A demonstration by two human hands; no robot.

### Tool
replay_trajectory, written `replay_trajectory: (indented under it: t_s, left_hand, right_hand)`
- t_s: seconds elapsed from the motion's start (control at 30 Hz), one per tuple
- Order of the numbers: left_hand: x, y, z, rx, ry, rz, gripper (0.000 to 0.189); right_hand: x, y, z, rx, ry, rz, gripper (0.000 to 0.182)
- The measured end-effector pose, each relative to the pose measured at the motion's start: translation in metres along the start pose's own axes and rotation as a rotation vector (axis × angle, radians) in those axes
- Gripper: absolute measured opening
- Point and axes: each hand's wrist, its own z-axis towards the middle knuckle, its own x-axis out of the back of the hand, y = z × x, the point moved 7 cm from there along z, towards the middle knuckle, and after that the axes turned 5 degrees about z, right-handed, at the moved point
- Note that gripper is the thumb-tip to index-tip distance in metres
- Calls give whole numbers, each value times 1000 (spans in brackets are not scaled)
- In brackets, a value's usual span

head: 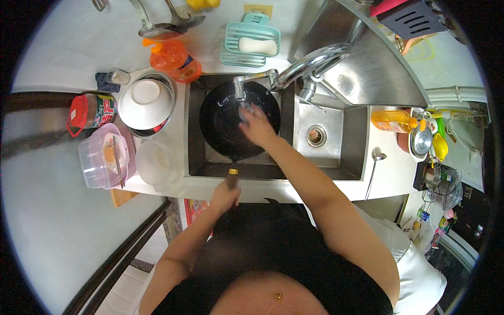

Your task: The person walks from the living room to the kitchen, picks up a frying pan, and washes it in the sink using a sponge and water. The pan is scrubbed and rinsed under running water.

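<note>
A black wok (220, 122) rests in the larger left basin of a double steel sink (199, 165). My left hand (225, 197) grips its dark handle (232, 181) at the counter's front edge. Inside the wok, beneath the chrome faucet spout (239, 91), is my right hand (258, 128), with its fingers low over the pan's surface. Something pale and greyish shows at those fingertips; blur leaves it unclear whether it is water or a scrubber. Wet glints and a little foam mark the wok's inside.
Left of the sink stand an upturned white bowl (141, 103), a translucent tub (154, 161), a pink plastic basket (98, 157) and an orange detergent bottle (173, 61). A soap dish (232, 37) hangs behind. To the right are a drain (316, 136), a yellow bottle (390, 121) and a ladle (378, 155).
</note>
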Motion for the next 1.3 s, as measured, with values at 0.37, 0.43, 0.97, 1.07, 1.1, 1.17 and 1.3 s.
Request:
replay_trajectory:
  t_s: [0.37,0.43,0.97,1.07,1.1,1.17,1.3]
  left_hand:
    - [1,-12,-54,113,-345,71,17]
    - [-6,-11,-60,113,-376,183,18]
    - [-217,176,-60,-137,-852,341,14]
    - [-259,210,-60,-142,-880,323,15]
    - [-269,217,-59,-137,-878,324,15]
    - [-282,228,-55,-143,-831,348,16]
    - [-304,241,-49,-151,-748,446,17]
  right_hand:
    - [101,-19,-76,193,-36,106,30]
    - [157,-11,-92,102,103,188,28]
    - [475,219,-184,-251,944,-449,33]
    - [483,269,-159,-292,571,-227,35]
    - [479,275,-155,-301,506,-193,36]
    - [483,284,-145,-263,329,-126,36]
    - [479,297,-139,-259,243,-198,37]
